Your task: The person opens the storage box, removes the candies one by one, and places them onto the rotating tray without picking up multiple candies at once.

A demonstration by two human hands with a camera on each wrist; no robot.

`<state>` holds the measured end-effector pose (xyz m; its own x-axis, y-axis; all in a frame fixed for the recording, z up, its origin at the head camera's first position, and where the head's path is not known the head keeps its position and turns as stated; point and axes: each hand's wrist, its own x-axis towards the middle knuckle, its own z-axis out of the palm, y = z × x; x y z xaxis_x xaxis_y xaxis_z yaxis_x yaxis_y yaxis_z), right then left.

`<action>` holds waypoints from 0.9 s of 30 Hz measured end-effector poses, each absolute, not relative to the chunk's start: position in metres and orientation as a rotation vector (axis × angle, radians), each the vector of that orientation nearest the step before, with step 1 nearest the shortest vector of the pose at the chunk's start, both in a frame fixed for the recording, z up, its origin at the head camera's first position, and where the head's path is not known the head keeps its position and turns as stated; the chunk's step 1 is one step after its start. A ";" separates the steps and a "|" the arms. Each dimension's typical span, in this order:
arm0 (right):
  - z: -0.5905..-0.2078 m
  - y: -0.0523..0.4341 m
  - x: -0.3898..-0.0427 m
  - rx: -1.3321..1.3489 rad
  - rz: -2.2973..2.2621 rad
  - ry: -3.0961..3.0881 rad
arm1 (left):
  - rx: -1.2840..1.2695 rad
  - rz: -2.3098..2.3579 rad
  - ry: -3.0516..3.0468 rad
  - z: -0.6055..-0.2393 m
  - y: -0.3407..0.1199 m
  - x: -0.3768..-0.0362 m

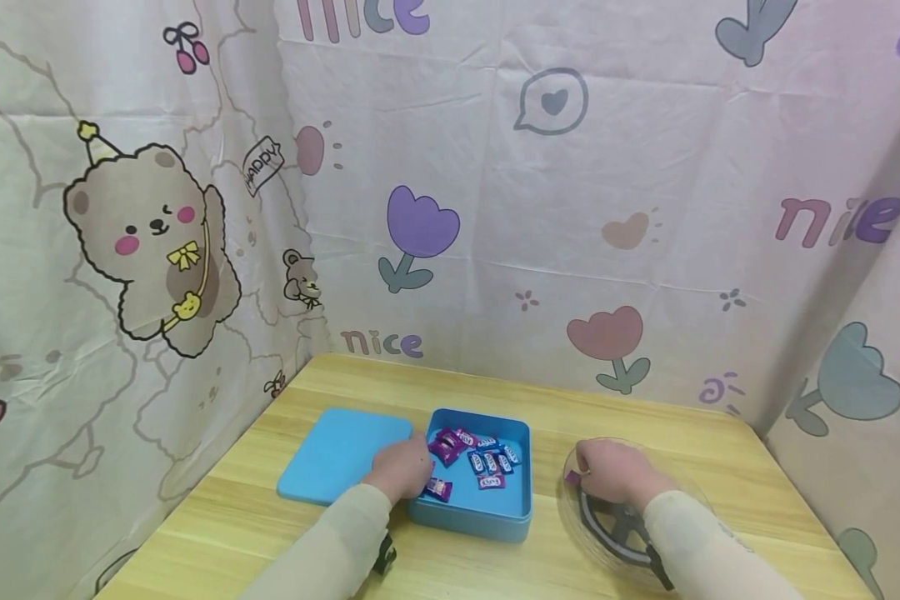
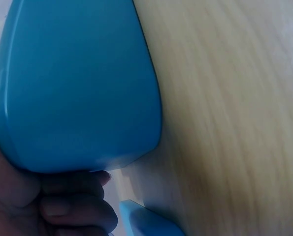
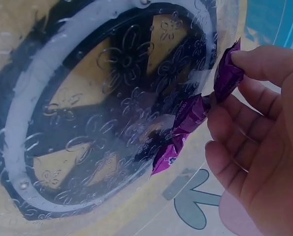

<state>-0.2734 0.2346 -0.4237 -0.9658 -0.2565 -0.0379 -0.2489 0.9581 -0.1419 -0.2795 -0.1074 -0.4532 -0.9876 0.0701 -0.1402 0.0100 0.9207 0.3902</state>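
Observation:
A blue rectangular box (image 1: 471, 521) stands on the table with several purple, pink and blue wrapped candies (image 1: 487, 462) inside. My left hand (image 1: 402, 468) grips the box at its left side, and the left wrist view shows its curled fingers (image 2: 80, 211) against the box wall. My right hand (image 1: 617, 472) is over a clear round dish (image 1: 570, 512) with embossed flowers. Between thumb and fingers it pinches a purple wrapped candy (image 3: 228, 73). More purple and pink wrapping (image 3: 188, 115) shows just beyond, close to the dish wall.
A flat blue lid (image 1: 337, 458) lies left of the box on the wooden table (image 1: 555, 400). Under the clear dish a dark spoked ring (image 1: 618, 533) shows through. Printed cloth (image 1: 495, 250) hangs behind the table and along both sides.

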 end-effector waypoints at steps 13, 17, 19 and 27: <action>-0.424 0.237 -0.273 -0.463 -0.173 3.089 | 0.086 0.557 2.957 -0.455 -0.107 -0.281; -0.422 0.236 -0.273 -0.494 -0.171 3.081 | 0.082 0.561 2.958 -0.456 -0.108 -0.282; -0.420 0.235 -0.273 -0.485 -0.184 3.067 | 0.076 0.566 2.956 -0.456 -0.108 -0.282; -0.405 0.219 -0.272 -0.511 -0.258 3.064 | 0.079 0.588 2.948 -0.456 -0.109 -0.281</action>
